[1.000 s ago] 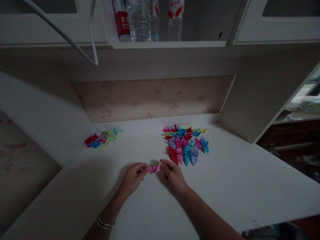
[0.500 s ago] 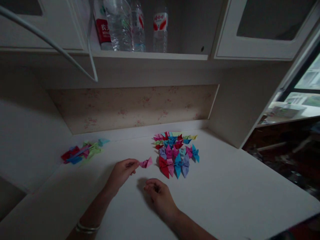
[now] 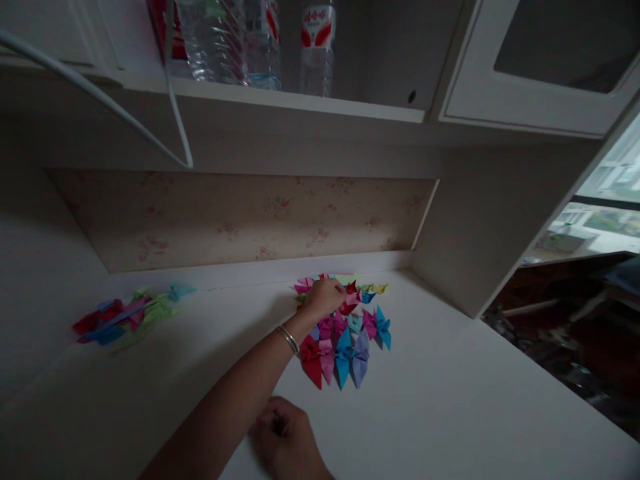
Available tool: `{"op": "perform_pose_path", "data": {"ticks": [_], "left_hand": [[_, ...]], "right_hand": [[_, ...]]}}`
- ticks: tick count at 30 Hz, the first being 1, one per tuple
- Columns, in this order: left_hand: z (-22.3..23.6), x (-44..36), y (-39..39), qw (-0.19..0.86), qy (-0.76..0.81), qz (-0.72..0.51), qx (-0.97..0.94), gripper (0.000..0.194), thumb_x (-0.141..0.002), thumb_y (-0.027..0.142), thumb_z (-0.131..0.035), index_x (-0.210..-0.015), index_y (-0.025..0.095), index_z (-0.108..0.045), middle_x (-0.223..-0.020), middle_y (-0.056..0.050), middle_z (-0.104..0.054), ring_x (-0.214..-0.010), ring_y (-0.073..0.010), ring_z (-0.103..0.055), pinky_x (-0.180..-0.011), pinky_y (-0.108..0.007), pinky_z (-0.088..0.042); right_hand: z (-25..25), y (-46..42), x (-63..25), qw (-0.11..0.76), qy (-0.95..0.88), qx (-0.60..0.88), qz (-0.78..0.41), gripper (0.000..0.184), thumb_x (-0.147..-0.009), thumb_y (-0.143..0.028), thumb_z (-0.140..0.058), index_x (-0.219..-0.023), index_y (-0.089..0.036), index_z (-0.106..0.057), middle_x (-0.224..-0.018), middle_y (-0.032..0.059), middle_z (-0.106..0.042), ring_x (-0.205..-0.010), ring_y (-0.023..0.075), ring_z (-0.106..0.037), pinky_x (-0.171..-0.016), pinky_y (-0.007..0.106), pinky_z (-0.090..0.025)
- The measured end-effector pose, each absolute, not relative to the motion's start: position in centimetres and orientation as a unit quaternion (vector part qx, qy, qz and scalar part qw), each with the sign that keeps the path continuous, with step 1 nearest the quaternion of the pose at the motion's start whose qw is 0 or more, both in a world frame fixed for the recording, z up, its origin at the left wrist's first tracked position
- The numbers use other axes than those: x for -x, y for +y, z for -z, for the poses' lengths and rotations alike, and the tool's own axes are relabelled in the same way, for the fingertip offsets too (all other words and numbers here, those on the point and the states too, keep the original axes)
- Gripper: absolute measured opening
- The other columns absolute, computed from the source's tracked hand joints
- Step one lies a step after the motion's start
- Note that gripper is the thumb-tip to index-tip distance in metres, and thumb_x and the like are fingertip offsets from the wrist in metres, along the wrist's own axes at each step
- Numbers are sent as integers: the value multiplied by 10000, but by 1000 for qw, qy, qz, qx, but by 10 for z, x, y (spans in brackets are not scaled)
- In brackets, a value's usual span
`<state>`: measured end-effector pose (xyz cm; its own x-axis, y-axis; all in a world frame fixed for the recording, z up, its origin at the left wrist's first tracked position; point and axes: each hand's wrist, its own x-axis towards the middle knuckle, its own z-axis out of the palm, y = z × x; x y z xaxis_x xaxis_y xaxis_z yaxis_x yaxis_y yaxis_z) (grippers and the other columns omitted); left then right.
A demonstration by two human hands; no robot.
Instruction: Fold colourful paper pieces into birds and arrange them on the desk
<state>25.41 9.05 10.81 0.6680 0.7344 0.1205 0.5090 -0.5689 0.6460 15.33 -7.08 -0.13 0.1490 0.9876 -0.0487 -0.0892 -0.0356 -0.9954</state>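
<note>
Origami pieces point(image 3: 344, 352), sharply pointed, red, pink, blue, lilac, left hand point(image 3: 324, 297) above, right hand point(image 3: 287, 433) curled, both grips unclear

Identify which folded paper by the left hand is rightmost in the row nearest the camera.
The lavender folded paper; the red one, pink one and blue one lie left of it.

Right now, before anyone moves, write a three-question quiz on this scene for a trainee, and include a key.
1. Which hand is at the larger cluster of folded papers?
2. True or false: bracelets circle that same arm.
3. Fill in the blank: clear plastic ____ stand on the shelf above.

Key:
1. The left hand.
2. True.
3. Bottles.
</note>
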Motion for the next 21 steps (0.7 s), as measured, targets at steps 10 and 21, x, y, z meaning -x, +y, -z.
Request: {"op": "perform_pose_path", "data": {"ticks": [10, 21], "left_hand": [[-93, -318, 102, 214, 334, -181, -900, 256, -700, 192, -552, -839, 207, -766, -852, -75, -749, -803, -182, -666, -721, -241, -472], [-76, -334, 104, 175, 360, -164, -901, 299, -763, 190, -509, -944, 204, -747, -938, -104, -735, -903, -205, -663, -776, -261, -492]], "right_hand": [[-14, -67, -147, 419, -493, 670, -364, 163, -718, -336, -650, -718, -193, -728, -700, 19, -691, -635, 171, -597, -560, 222, -399], [19, -58, -149, 376, -482, 702, -364, 189, -742, -360, -621, -709, -239, -763, -770, 106, -732, -711, 287, -682, -558, 299, -420]]}}
